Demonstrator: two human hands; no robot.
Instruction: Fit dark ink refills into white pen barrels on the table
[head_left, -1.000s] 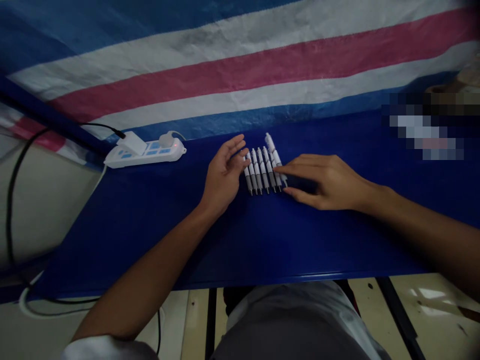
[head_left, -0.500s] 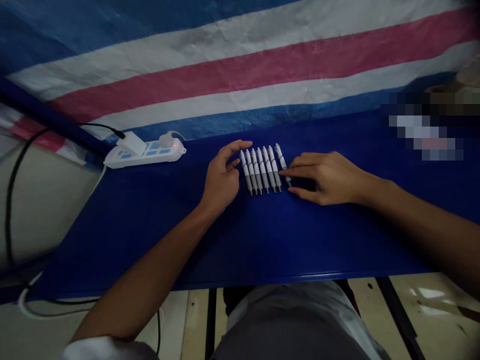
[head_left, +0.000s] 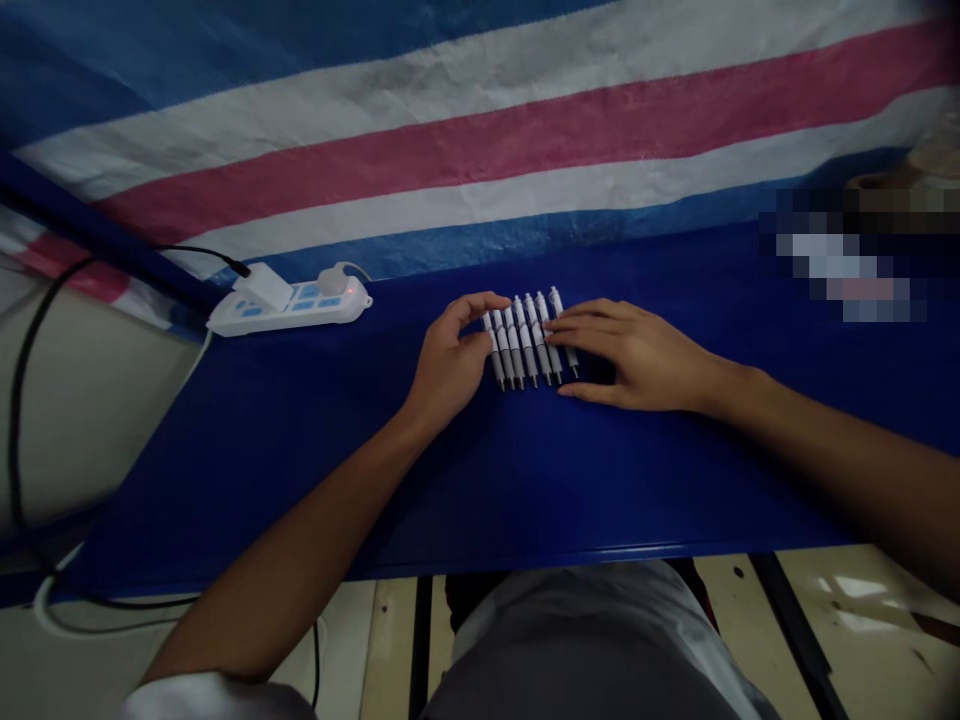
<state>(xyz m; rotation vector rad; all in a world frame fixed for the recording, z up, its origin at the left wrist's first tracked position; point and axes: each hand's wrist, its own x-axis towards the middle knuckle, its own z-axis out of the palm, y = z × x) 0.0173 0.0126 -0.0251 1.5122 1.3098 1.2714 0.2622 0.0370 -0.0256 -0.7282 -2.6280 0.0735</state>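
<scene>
Several white and grey pens lie side by side in a row on the blue table, tips pointing toward me. My left hand curls against the left end of the row, fingers touching the outer pen. My right hand lies flat at the right end, its fingertips resting on the rightmost pens. Neither hand has a pen lifted.
A white power strip with a plug and black cable sits at the table's back left. A striped blue, white and pink tarp hangs behind. The table's front edge runs just above my lap.
The rightmost pen has been pushed in against the row. Both hands have closed in on the ends of the row, the right hand sliding left onto the pens.
</scene>
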